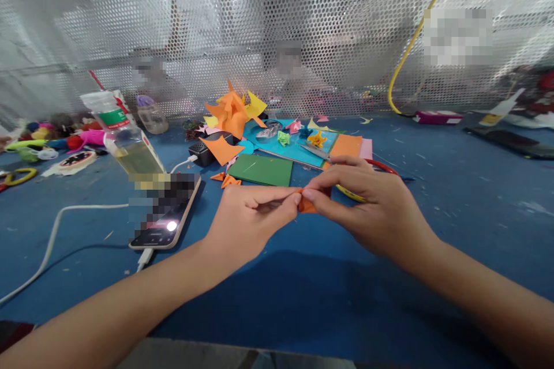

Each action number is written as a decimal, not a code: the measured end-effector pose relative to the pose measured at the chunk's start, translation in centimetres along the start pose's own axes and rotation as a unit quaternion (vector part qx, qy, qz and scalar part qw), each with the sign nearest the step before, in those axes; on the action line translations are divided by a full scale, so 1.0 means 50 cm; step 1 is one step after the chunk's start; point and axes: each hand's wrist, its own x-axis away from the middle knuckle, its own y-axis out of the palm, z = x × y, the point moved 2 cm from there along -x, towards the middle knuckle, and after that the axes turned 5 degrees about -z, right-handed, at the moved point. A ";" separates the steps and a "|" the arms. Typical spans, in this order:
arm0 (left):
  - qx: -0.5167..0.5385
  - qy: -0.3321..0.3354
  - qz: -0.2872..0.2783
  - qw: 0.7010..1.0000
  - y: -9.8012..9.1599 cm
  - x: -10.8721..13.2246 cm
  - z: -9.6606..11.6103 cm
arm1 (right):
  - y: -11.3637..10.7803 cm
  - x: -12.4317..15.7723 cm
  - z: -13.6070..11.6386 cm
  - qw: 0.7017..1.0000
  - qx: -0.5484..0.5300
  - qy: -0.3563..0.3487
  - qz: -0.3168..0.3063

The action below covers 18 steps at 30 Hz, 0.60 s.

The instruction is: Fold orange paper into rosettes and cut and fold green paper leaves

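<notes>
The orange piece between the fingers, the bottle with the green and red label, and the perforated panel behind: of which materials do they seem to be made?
Orange piece: probably paper, matte; its even colour shows no shine. Bottle: likely plastic, clear and smooth; pale liquid shows through, though glass cannot be excluded. Perforated panel: apparently metal, silvery, with bright glints around its regular holes.

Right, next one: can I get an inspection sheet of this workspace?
Surface: blue table, scuffed, with pale marks.
Job's things: folded orange paper, partly hidden; exact shape unclear.
Clutter: phone, bottle, green paper, scissors partly hidden.
Hands: left hand and right hand both pinch the orange paper.
Cables: white cable on the left; white plug at the phone; yellow cord.
Surroundings: perforated metal screen behind the table.
</notes>
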 end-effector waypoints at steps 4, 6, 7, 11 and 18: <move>0.056 -0.009 0.014 0.998 -0.002 -0.005 0.009 | 0.000 0.002 0.001 1.000 0.000 -0.007 0.012; 0.063 -0.007 0.022 0.998 -0.003 -0.007 0.013 | -0.001 0.001 0.000 1.000 -0.002 -0.012 0.014; 0.067 -0.007 0.024 0.997 -0.004 -0.007 0.015 | -0.001 0.000 -0.002 1.000 -0.004 -0.016 0.016; 0.087 -0.008 0.017 0.996 -0.005 -0.008 0.011 | -0.006 0.000 -0.009 0.999 -0.007 -0.025 0.026; 0.076 0.020 -0.002 0.997 -0.008 -0.008 0.003 | -0.015 0.006 -0.019 0.999 0.001 -0.018 0.043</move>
